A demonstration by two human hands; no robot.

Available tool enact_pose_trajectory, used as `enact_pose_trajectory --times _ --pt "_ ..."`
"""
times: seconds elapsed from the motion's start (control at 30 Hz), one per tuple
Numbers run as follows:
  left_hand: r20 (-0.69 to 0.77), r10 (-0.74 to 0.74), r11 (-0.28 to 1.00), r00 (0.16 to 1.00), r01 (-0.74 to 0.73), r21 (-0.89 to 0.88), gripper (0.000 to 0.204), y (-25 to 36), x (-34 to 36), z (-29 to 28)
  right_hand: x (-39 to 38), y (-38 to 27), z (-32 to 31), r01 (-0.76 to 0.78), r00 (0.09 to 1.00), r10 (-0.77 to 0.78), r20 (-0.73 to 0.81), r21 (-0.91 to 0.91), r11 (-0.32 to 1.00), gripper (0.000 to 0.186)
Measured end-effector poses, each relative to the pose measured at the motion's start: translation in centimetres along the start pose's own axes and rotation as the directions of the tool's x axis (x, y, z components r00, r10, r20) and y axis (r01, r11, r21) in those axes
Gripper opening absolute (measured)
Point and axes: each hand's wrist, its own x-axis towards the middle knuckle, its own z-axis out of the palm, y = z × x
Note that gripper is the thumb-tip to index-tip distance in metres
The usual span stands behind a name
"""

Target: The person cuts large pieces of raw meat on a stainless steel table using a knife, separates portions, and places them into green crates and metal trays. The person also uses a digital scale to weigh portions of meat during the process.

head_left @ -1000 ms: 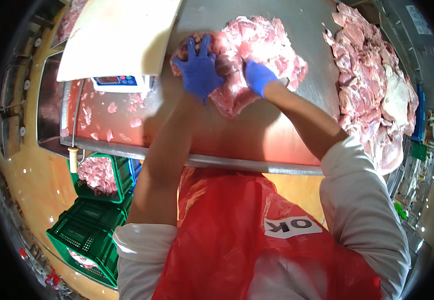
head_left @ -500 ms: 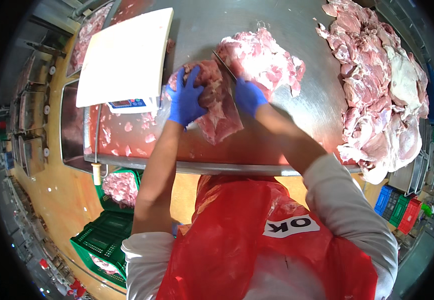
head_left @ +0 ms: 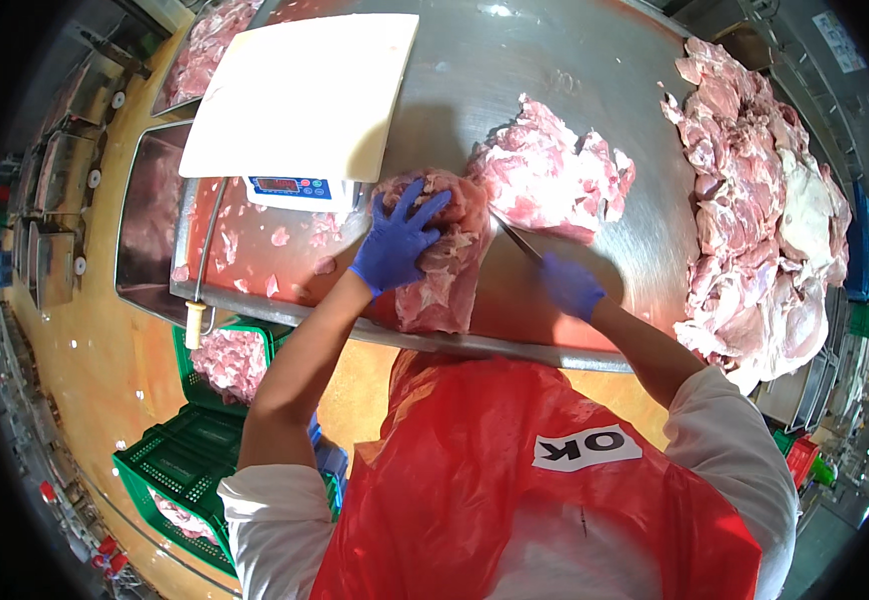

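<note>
My left hand (head_left: 401,240), in a blue glove, lies with spread fingers on a long piece of raw meat (head_left: 443,285) near the table's front edge. In my right hand (head_left: 570,285), also gloved in blue, is a knife (head_left: 517,239). Its blade points up and left, the tip close to the right side of that piece. Just beyond the blade sits a pile of pale, fatty meat trimmings (head_left: 555,170). The knife's handle is hidden inside my fist.
A scale (head_left: 295,190) with a large white board (head_left: 300,95) stands at the left. Large cuts of meat (head_left: 745,190) are heaped along the right side. Small scraps (head_left: 280,236) dot the steel table (head_left: 475,60). Green crates (head_left: 190,455) with meat stand below, left.
My right hand has drawn the knife toward me and to the right, away from the trimmings pile. The left hand stays on the meat. The whole view has shifted slightly.
</note>
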Motion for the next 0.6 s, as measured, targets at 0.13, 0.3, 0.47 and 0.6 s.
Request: enact_pose_trajectory --times 0.13,0.3,0.47,0.6 --pt "0.012 -0.033 0.999 0.999 0.033 0.016 0.037 0.1 -1.7 0.7 6.4 -0.7 5.9 0.207 0.954 -0.163 -0.252 0.161 0.965 0.020" --pt "0.039 -0.153 0.987 0.987 0.151 0.061 0.034 0.4 -3.5 0.7 10.6 -6.3 2.8 -0.078 0.993 0.088 -0.073 0.125 0.989 0.020" --pt "-0.021 -0.216 0.976 0.976 0.216 -0.018 0.033 -0.6 -5.0 -0.1 1.0 2.4 8.8 0.178 0.947 -0.159 -0.278 0.044 0.983 0.025" --pt "-0.115 -0.223 0.962 0.968 0.199 -0.185 0.035 -1.8 -6.8 1.2 -1.8 2.2 9.9 0.150 0.940 -0.133 -0.314 0.031 0.988 0.024"
